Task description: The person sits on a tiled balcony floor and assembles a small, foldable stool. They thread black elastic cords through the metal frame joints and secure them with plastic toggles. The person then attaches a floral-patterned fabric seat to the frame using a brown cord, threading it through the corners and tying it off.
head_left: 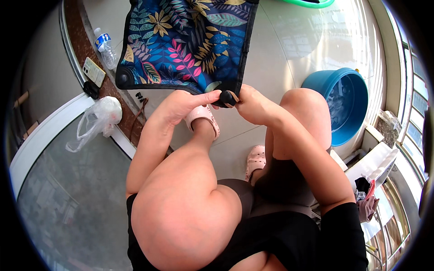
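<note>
Around me I see a blue basin [343, 101] on the right, a water bottle [105, 47], a phone [93, 71] and a plastic bag [97, 119] on the left, my knees low in frame. The leaf-print cloth [190, 40] hangs spread over the floor [280, 58] just ahead. My left hand [181, 106] and right hand [253, 105] both pinch its bottom corner between them.

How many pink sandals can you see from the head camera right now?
2. One pink sandal is just below the left hand, partly behind that forearm. The other pink sandal is lower on the tiled floor, between the two legs.
</note>
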`<state>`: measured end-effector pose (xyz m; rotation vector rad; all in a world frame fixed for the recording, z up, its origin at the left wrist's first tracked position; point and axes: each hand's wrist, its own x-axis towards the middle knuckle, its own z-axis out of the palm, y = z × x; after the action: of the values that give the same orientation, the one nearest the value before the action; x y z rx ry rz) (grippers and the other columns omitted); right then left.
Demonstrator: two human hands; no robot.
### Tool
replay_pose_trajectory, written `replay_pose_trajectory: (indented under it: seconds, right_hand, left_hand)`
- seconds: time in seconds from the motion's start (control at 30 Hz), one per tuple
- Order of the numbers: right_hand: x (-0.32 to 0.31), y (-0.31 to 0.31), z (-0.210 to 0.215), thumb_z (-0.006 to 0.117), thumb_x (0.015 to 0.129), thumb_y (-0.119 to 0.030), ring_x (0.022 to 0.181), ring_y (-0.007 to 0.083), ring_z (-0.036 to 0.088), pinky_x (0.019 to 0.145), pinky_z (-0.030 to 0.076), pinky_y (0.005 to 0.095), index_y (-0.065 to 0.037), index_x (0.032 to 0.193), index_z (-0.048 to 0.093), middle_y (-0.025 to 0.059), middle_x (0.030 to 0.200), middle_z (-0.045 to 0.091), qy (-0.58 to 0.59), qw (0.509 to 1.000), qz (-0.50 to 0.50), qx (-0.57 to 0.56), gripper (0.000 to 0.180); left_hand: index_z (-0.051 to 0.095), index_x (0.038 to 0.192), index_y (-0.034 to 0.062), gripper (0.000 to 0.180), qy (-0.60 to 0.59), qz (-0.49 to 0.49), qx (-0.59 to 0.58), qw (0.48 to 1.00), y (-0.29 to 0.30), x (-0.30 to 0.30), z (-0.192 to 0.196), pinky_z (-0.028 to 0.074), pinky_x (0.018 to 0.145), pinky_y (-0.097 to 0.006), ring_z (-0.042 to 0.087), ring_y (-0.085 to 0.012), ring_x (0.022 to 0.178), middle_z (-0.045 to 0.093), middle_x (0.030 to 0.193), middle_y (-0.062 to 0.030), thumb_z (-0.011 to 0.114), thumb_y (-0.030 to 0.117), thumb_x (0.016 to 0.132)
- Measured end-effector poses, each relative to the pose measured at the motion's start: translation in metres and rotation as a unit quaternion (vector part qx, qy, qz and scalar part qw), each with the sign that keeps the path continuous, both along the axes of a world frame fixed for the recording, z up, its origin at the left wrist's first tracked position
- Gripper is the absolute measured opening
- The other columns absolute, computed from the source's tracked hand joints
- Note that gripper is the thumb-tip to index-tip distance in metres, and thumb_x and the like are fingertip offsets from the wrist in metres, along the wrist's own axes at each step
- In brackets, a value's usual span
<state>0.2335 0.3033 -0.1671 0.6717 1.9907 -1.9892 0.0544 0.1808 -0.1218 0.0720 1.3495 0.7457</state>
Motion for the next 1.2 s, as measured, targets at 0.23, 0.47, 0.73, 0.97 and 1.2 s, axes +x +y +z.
replay_pose_trajectory:
  seconds: [0.23,0.47,0.73,0.97,1.2]
  right_hand:
    - [-0.006,0.006,0.015,0.047,0.091,0.005,0.089,0.0160,0.060,0.082,0.049,0.0307,-0.005,0.106,0.065,0.0057,0.094,0.067,0.010,0.998,0.025,-0.056,0.025]
    - [-0.002,0.000,0.015,0.047,0.098,-0.006,0.086,0.0155,0.061,0.077,0.049,0.0315,-0.005,0.109,0.062,0.0050,0.093,0.066,-0.069,0.995,-0.020,-0.075,0.019]
    - [0.000,0.014,0.038,0.050,0.098,-0.013,0.086,0.0316,0.066,0.073,0.051,0.0402,-0.004,0.100,0.064,0.0134,0.089,0.068,-0.177,0.971,0.134,0.089,0.017]
    - [-0.009,0.009,0.028,0.056,0.085,-0.005,0.089,0.0336,0.068,0.077,0.055,0.0412,-0.008,0.096,0.068,0.0135,0.094,0.070,-0.176,0.926,0.190,0.276,0.017]
    - [-0.016,0.005,0.013,0.059,0.087,-0.011,0.092,0.0310,0.069,0.076,0.057,0.0382,-0.008,0.095,0.070,0.0139,0.097,0.070,-0.202,0.917,0.181,0.293,0.014]
  left_hand:
    - [0.075,0.090,0.0014,0.036,0.001,0.034,0.041,0.999,-0.006,0.007,-0.004,0.049,0.070,-0.025,0.064,-0.0128,0.075,0.071,0.083,-0.0055,0.079,0.036,0.084]
    - [0.072,0.099,0.0002,0.035,0.080,0.083,0.081,0.990,-0.006,0.017,-0.010,0.050,0.076,-0.027,0.065,-0.0151,0.082,0.071,0.090,-0.0062,0.079,0.031,0.085]
    - [0.068,0.106,0.0003,0.037,0.291,0.057,0.173,0.939,-0.020,0.032,-0.033,0.050,0.080,-0.030,0.063,-0.0146,0.089,0.070,0.099,-0.0059,0.077,0.030,0.086]
    - [0.065,0.109,-0.0017,0.040,0.226,0.092,0.199,0.949,-0.026,0.036,-0.038,0.049,0.083,-0.029,0.060,-0.0134,0.093,0.066,0.103,-0.0052,0.075,0.030,0.088]
    - [0.066,0.110,-0.0005,0.039,0.242,-0.048,0.058,0.967,-0.043,0.018,-0.012,0.049,0.086,-0.029,0.062,-0.0154,0.098,0.067,0.107,-0.0081,0.077,0.028,0.086]
